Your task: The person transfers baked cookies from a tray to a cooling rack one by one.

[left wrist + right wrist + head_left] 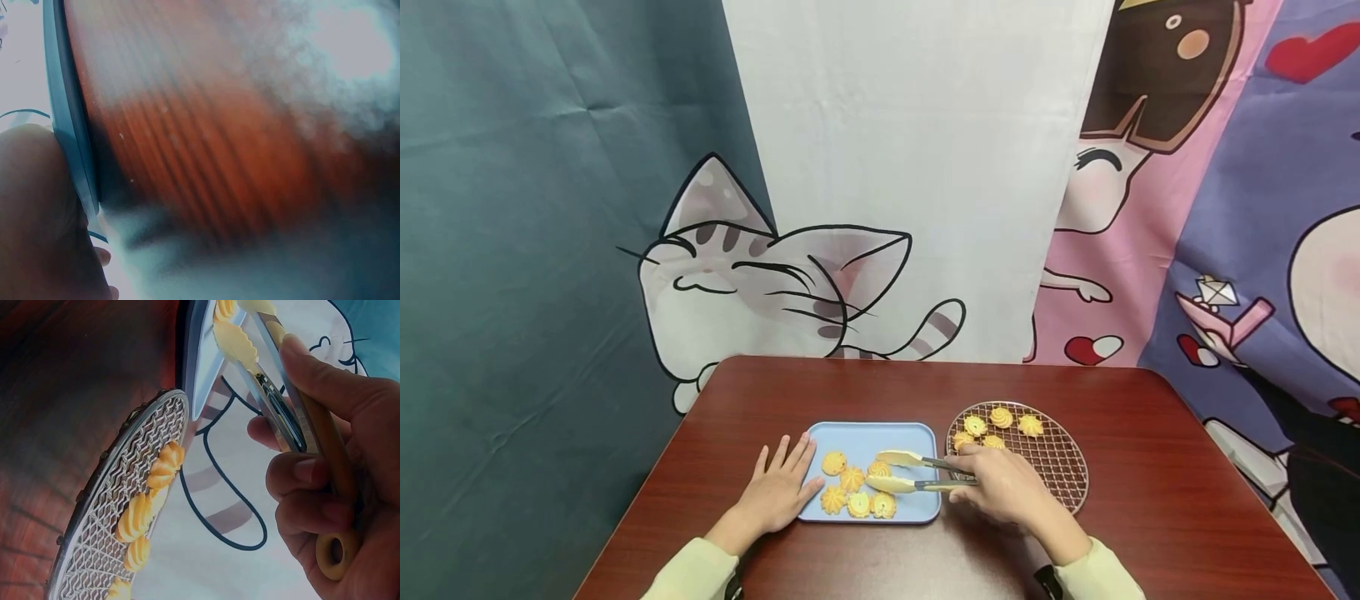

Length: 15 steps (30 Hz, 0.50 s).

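Observation:
My left hand lies with straight, spread fingers at the left edge of a light blue tray. Several golden piped cookies lie on the tray. From the right, my right hand grips a pair of tongs with pale yellow tips and metal arms. The tips stand apart over the tray, with one cookie showing between them. In the right wrist view, fingers and thumb wrap the handles of the tongs. A side of the tray runs past the left hand in the left wrist view.
A round wire rack stands right of the tray, partly under my right hand. Several cookies sit on its far left part. The reddish-brown table reaches back to a printed cloth backdrop.

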### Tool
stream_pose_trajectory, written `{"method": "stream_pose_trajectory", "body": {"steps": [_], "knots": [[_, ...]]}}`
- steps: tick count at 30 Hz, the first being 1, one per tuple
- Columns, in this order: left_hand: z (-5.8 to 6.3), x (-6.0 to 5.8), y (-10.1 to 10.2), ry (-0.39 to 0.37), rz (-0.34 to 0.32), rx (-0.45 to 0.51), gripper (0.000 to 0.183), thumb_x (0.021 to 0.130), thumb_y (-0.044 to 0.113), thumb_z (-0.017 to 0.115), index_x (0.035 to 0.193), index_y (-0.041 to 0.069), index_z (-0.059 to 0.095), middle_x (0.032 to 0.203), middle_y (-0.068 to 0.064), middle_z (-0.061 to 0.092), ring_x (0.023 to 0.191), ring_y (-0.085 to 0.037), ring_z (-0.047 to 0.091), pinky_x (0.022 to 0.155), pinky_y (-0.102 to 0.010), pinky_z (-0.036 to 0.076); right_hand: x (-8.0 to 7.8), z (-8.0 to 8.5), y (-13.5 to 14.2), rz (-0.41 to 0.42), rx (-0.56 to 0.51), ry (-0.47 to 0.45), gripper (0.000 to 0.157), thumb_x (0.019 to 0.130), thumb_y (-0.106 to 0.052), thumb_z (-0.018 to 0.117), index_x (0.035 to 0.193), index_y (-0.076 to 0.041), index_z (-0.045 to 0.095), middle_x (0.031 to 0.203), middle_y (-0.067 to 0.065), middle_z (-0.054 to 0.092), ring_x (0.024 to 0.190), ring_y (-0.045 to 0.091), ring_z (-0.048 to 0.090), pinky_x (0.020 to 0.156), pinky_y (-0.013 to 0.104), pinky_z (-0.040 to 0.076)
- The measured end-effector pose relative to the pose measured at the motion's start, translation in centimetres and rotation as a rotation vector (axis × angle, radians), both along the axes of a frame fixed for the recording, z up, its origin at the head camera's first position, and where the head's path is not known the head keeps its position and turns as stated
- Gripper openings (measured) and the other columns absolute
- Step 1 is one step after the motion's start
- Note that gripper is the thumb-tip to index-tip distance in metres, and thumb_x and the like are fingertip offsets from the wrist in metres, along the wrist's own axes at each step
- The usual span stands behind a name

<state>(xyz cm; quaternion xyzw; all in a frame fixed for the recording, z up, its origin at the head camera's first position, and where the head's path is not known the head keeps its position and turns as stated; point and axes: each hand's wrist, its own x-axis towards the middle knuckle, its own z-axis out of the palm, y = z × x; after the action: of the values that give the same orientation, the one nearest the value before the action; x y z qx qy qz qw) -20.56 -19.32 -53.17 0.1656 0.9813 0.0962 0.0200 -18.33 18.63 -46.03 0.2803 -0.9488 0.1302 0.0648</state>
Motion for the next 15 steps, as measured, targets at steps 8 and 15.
{"method": "stream_pose_trajectory", "body": {"steps": [8, 15], "knots": [[0.18, -0.02, 0.05, 0.014, 0.000, 0.002, 0.069, 0.106, 0.050, 0.043, 0.159, 0.007, 0.033, 0.167, -0.011, 0.026, 0.153, -0.043, 0.017, 0.118, -0.067, 0.009, 0.17, 0.06, 0.04, 0.005, -0.014, 0.008, 0.045, 0.079, -0.038, 0.085, 0.121, -0.023, 0.076, 0.091, -0.012, 0.063, 0.070, 0.004, 0.053, 0.055, 0.024, 0.045], [-0.02, 0.05, 0.01, 0.004, 0.000, -0.008, 0.070, 0.106, 0.051, 0.041, 0.159, 0.007, 0.032, 0.167, -0.010, 0.024, 0.153, -0.042, 0.016, 0.119, -0.066, 0.009, 0.48, -0.19, 0.30, 0.008, -0.024, 0.032, 0.046, 0.080, -0.039, 0.084, 0.122, -0.023, 0.076, 0.094, -0.010, 0.065, 0.069, 0.003, 0.052, 0.054, 0.024, 0.044]]}}
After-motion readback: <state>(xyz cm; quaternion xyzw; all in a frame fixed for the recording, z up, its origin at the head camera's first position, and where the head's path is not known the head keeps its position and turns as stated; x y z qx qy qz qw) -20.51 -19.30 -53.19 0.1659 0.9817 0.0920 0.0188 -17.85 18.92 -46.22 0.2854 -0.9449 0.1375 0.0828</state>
